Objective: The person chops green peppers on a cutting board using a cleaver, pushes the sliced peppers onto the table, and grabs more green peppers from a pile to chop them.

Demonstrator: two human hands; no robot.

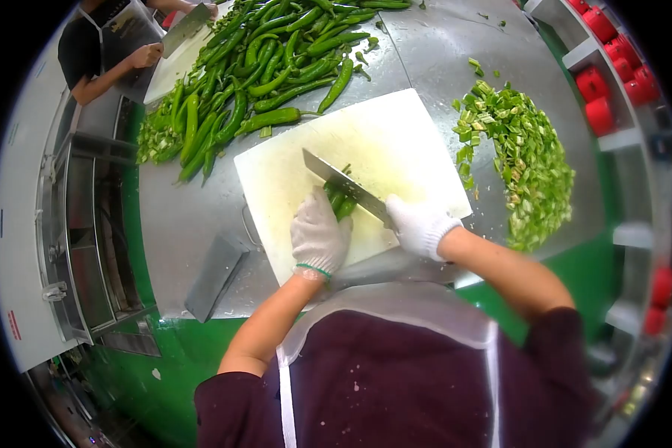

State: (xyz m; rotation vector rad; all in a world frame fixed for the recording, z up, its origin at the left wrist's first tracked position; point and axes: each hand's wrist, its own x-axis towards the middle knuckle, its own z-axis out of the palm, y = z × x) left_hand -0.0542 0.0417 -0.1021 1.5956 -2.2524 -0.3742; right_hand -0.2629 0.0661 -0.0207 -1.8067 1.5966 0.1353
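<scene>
My right hand (418, 226), in a white knit glove, is closed round the handle of a cleaver (345, 187). Its broad blade lies slantwise across several green chili peppers (339, 200) near the middle of a white cutting board (276, 168). Pressed on those peppers from the near side is my left hand (319, 233), also gloved, with a green band at the wrist; its fingers are bent over them, close to the blade. The cleaver hides part of the peppers, and whether its edge is into them I cannot tell.
Whole green peppers (276, 56) are heaped behind the board. Chopped pepper pieces (534, 160) form a pile at right. A grey rectangular block (216, 276) rests on the metal table (175, 246) at left. Across the table, another person (116, 56) holds a cleaver (187, 28).
</scene>
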